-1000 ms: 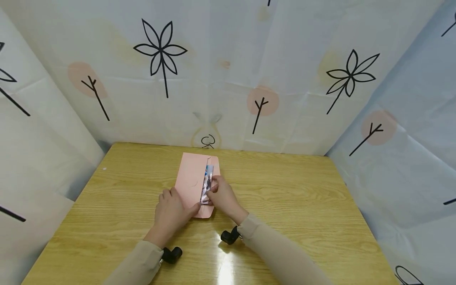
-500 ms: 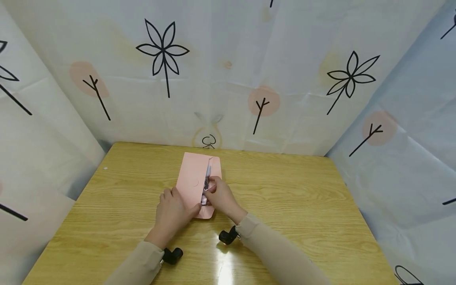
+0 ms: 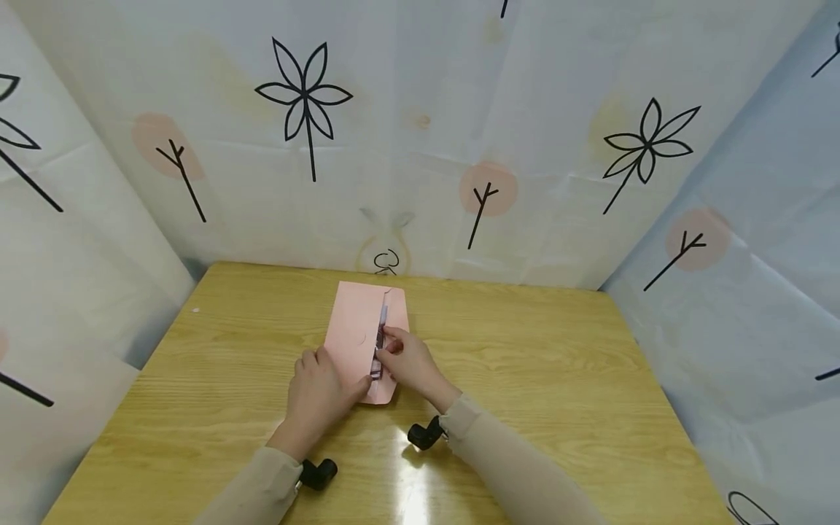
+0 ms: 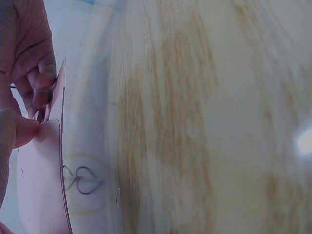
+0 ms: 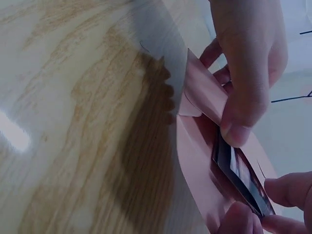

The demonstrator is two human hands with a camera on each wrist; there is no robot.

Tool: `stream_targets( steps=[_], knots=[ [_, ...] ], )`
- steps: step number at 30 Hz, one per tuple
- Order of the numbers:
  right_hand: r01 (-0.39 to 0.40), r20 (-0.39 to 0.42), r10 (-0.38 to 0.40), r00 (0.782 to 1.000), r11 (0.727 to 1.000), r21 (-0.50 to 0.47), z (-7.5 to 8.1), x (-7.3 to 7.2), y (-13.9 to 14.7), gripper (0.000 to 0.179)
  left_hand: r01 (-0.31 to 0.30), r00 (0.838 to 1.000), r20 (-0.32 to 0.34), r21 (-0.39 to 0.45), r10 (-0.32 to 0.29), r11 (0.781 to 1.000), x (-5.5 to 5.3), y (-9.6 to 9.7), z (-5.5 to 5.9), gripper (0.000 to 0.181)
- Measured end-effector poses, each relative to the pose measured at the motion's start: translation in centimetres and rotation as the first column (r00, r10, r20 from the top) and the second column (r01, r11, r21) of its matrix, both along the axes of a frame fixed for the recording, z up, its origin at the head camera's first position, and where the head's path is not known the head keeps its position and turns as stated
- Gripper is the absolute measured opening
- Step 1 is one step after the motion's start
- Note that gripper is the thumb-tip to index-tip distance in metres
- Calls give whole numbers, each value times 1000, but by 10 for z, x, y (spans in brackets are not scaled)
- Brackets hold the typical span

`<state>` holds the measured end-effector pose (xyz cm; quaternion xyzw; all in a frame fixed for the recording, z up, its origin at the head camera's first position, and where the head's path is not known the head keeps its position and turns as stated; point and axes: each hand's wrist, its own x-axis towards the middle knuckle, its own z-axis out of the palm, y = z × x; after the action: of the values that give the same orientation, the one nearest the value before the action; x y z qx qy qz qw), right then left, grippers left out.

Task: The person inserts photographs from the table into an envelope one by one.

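A pink envelope lies at a slant above the wooden table, its long mouth facing right. Along the left side my left hand grips it, the thumb over the front near the lower end of the mouth and other fingers behind. My right hand pinches a glossy photo that sits mostly inside the mouth, with only a narrow strip showing. Dark edges of the photo are visible in the right wrist view; whether it is one or a stack, I cannot tell. In the left wrist view the envelope hides the photo.
The wooden table spreads around the envelope. A pale cloth with flower and tree drawings hangs behind and at both sides. A black camera mount sits at the left wrist, another mount at the right. A small white scrap lies at far left.
The photo has slid leftward, deeper into the envelope, so a thinner strip shows now. My right hand has followed it slightly left. My left hand keeps its hold on the envelope.
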<state>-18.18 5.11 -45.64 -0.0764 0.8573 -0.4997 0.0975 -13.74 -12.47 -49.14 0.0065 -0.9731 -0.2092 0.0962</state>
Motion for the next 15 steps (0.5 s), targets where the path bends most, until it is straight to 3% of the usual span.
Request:
stream_targets(
  steps=[5,11,15],
  knots=[
    [-8,-75,14,997,996,85,-1,-2,9,51,-1,1000,18,-11,1,1000,-2,-2,-2,98],
    [55,-143,-45,989,996,65,-7,-6,33,50,-17,999,42,-14,18,1000,-3,-6,-2,96],
    [97,-177,-75,981,988,119,-5,-8,53,55,-13,998,58,-16,14,1000,-5,-9,-1,96]
  ],
)
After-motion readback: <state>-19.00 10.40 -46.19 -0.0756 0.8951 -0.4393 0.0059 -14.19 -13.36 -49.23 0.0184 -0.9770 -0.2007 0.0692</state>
